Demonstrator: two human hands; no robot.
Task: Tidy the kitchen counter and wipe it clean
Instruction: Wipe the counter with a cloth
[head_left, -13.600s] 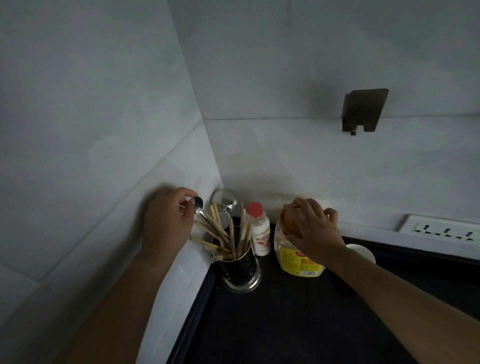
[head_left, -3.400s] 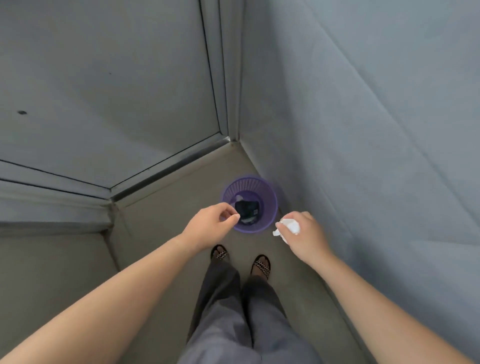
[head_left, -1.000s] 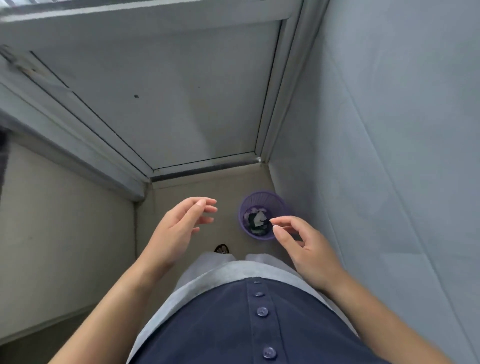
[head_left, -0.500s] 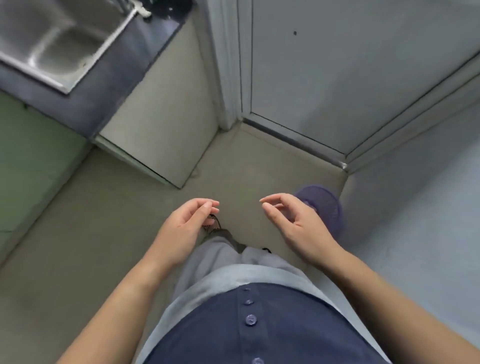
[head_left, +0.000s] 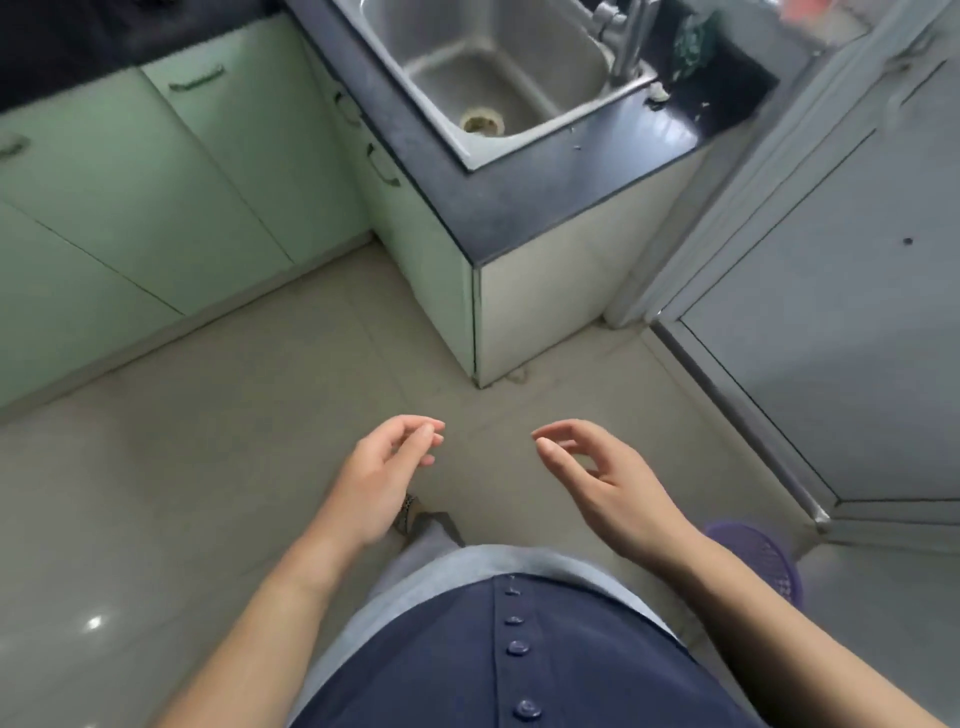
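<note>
- Left hand (head_left: 387, 467): lower centre of the frame, over the floor tiles; fingers loosely bent, grasping nothing.
- Right hand (head_left: 608, 483): to the right of the left hand and apart from it; fingers relaxed and spread, likewise empty.
- Kitchen counter (head_left: 545, 182): dark stone top, upper centre to upper right, well beyond both hands. Pale specks lie on it by the sink's near corner and around the tap's base.
- Steel sink (head_left: 441, 78): set into the counter; basin bare, drain (head_left: 482, 120) showing.
- Tap (head_left: 623, 41): at the basin's right rim, top edge of the frame.
- Green object (head_left: 691, 31): beyond the tap, upper right; too blurred to tell whether it is a scrubber or a cloth.
- Green cabinet doors (head_left: 156, 182): upper left, below the counter.
- Purple wastebasket (head_left: 758, 556): lower right, on the floor, partly hidden by the right forearm.
- Step in hand, as judged: approaching the counter with both hands free, wiping not yet begun.
- To do it well: take up a cloth first, dampen it at the tap, draw the specks toward the sink rather than off the edge, and work closely round the tap's base.
</note>
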